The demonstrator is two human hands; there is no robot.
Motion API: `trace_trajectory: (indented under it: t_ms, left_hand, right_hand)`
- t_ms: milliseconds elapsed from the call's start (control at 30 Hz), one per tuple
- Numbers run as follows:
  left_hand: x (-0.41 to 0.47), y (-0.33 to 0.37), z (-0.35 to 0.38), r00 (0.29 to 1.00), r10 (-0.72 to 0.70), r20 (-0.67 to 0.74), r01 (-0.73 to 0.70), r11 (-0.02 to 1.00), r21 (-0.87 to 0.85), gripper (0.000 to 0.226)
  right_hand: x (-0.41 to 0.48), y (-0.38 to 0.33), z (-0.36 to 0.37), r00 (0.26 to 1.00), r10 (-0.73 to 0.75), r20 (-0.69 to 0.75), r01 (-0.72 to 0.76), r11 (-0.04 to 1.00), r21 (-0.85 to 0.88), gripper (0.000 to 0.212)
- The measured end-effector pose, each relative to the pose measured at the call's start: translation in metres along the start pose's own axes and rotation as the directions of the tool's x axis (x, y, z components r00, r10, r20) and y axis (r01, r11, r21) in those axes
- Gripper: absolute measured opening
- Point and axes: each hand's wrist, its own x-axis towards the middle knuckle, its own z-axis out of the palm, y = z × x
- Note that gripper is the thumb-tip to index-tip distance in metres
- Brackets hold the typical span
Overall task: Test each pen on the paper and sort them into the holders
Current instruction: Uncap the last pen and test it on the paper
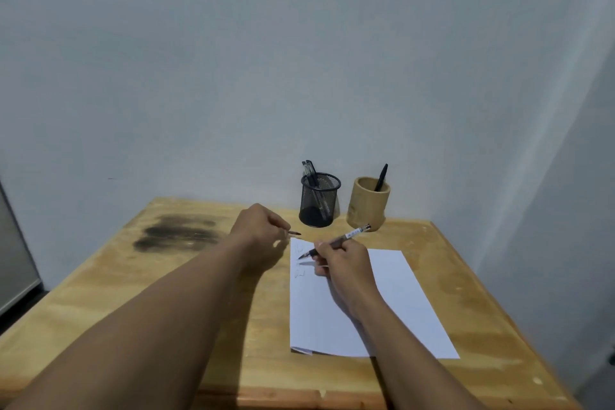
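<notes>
Right hand (342,260) grips a pen (347,236), tip just over the paper (399,293), beside the left hand (259,230) pinching a thin dark piece (295,233).

Bare room corner (home, perhaps): stained wooden table (100,293), pale walls (299,43).

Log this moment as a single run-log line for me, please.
right hand: grips pen, tip over paper | left hand: pinches cap-like piece | mesh holder: several pens | wooden holder: one black pen
</notes>
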Motion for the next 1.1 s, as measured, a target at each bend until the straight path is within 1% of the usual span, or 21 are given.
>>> trace_trajectory:
  t_ms: [100,167,300,333,433,533,600,667,767,833,933,1100]
  left_hand:
    - [0.01,-0.004,0.009,0.999,0.002,0.051,-0.005,0.998,0.064,0.012]
    - [0.013,-0.004,0.011,0.997,0.01,0.071,-0.016,0.996,0.09,0.017]
    - [-0.002,-0.001,0.003,1.0,0.023,-0.009,-0.023,1.0,-0.014,0.035]
    - [-0.011,-0.001,-0.002,0.999,0.045,-0.014,-0.045,0.999,-0.003,0.036]
    - [-0.048,-0.011,-0.015,0.988,0.148,0.041,-0.153,0.974,0.164,0.036]
    - [-0.084,-0.025,-0.021,0.963,0.231,0.141,-0.267,0.896,0.354,0.051]
    - [-0.101,-0.03,-0.022,0.954,0.209,0.215,-0.283,0.868,0.408,0.062]
    - [-0.111,-0.03,-0.022,0.95,0.178,0.255,-0.274,0.867,0.416,0.068]
    - [-0.12,-0.032,-0.018,0.938,0.163,0.305,-0.288,0.857,0.427,0.065]
    - [-0.124,-0.034,-0.015,0.931,0.157,0.33,-0.307,0.824,0.476,0.064]
    - [-0.129,-0.036,-0.011,0.934,0.166,0.315,-0.323,0.769,0.552,0.062]
    - [-0.13,-0.036,-0.008,0.935,0.157,0.319,-0.326,0.735,0.594,0.064]
  right_hand:
    - [0.001,0.002,0.001,1.0,-0.014,-0.018,0.013,0.998,-0.062,0.016]
    - [0.002,0.003,0.002,1.0,-0.015,-0.024,0.013,0.996,-0.087,0.017]
    - [0.0,-0.001,0.003,1.0,-0.025,-0.015,0.023,0.994,-0.109,0.019]
    - [0.0,-0.002,0.003,1.0,-0.029,-0.011,0.028,0.992,-0.124,0.02]
    - [-0.005,-0.006,0.006,0.998,-0.061,-0.003,0.059,0.978,-0.198,0.021]
    - [-0.015,-0.013,0.01,0.994,-0.109,-0.009,0.106,0.977,-0.183,0.017]
    - [-0.023,-0.019,0.01,0.991,-0.135,-0.003,0.133,0.974,-0.183,0.013]
    - [-0.031,-0.023,0.007,0.988,-0.153,0.013,0.153,0.971,-0.183,0.012]
    - [-0.042,-0.018,0.003,0.992,-0.124,0.022,0.126,0.975,-0.185,0.014]
    - [-0.048,-0.009,0.003,0.996,-0.091,0.008,0.091,0.978,-0.189,0.016]
    - [-0.051,-0.001,0.003,0.992,-0.116,-0.039,0.1,0.953,-0.287,0.018]
    - [-0.052,-0.002,0.002,0.992,-0.127,-0.019,0.11,0.917,-0.384,0.017]
